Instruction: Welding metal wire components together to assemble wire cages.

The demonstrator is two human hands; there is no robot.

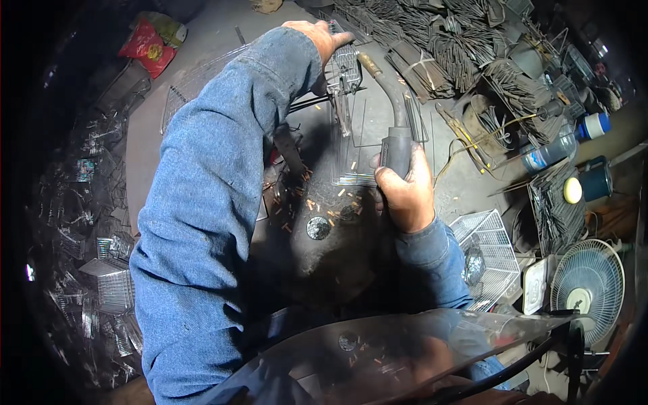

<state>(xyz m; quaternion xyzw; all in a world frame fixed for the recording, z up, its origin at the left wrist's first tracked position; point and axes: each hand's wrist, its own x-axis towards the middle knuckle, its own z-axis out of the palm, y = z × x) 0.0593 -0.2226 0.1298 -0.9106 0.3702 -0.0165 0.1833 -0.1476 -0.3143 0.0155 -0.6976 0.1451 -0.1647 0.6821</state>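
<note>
1. Clear visor [405, 344] is seen across frame bottom.
2. Welding torch [397, 152], upper centre-right, is wrapped by right hand [410, 187].
3. Wire-mesh piece [345, 69], top centre, is overlapped by left hand [324, 37]; grip can't be told.

At the lower right, a round-grilled fan [594, 280] is standing just beside a white container [535, 287]. Farther up, a yellow round object [572, 190] is resting near a teal vessel [597, 183], with a clear bottle [553, 153] showing above them. At the upper left, a red bag [144, 48] is lying against an olive-green bag [171, 30].
</note>
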